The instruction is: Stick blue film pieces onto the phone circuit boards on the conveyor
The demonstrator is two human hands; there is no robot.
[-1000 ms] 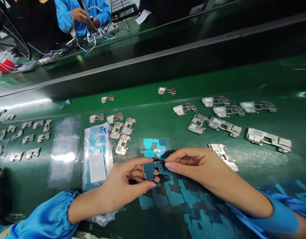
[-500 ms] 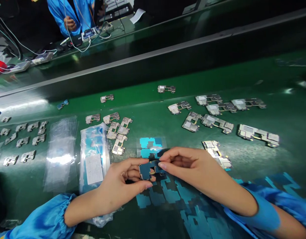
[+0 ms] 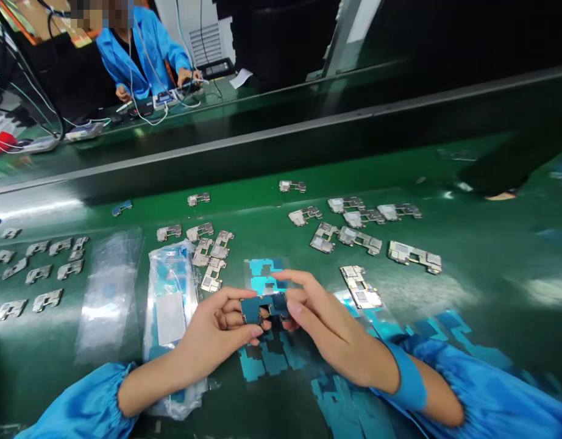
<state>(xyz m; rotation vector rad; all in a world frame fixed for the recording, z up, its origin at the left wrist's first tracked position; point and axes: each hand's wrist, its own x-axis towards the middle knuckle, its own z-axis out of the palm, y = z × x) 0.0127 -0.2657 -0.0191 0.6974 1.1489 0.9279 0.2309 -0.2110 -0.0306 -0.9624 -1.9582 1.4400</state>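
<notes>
My left hand [image 3: 208,332] grips the left end of a small circuit board [image 3: 251,310], thumb along the near edge and fingers behind. Dark blue film covers the board's upper face. At its right end, my right hand [image 3: 324,320] has the thumb and lower fingers closed on the edge, with the index finger raised and stretched out. Beyond and below the board lie clear sheets with bright blue cut films [image 3: 265,268], partly hidden by my hands. A lone bare circuit board [image 3: 361,288] lies past my right hand.
Several bare boards [image 3: 361,239] are scattered to the right and left. A plastic bag of blue films [image 3: 164,268] and clear plastic sleeves [image 3: 110,292] lie left. More blue films [image 3: 340,405] are at the near right. Behind a raised ledge [image 3: 263,137], a person in blue [image 3: 148,49] works among cables.
My right index finger has lifted from the board and stretched outward, while the thumb is now at the board's right end. The view has shifted, showing more of the person opposite.
</notes>
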